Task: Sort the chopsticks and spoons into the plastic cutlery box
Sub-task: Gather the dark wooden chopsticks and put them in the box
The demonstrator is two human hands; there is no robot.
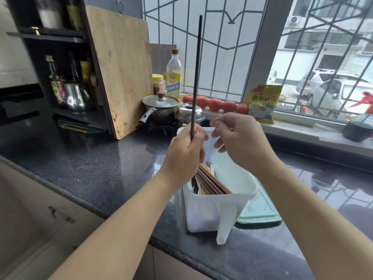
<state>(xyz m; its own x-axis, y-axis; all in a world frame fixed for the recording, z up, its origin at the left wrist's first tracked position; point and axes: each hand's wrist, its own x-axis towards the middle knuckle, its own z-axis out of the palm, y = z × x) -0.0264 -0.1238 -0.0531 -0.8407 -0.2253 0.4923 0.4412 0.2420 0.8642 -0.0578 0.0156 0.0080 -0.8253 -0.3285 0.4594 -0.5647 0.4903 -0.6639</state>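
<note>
head | left hand (pixel 186 150) clamps dark chopstick (pixel 196 77) upright, tip at 12 o'clock | right hand (pixel 240 142) loosely curled, holding nothing, at 3 o'clock | cutlery box (pixel 218 211) below holds brown chopsticks (pixel 212 180) | risk: tall chopstick may swing, miss its compartment, tip box

the cutlery box (pixel 214 211) stands on the surface (pixel 90 164), near its front edge, with chopsticks (pixel 212 181) in it. behind it sit a pot (pixel 160 110) and a lid (pixel 189 114); a cutting board (pixel 121 71) leans to their left. tomatoes (pixel 215 104) line the windowsill (pixel 302 128) behind, a packet (pixel 263 104) to their right.
</note>
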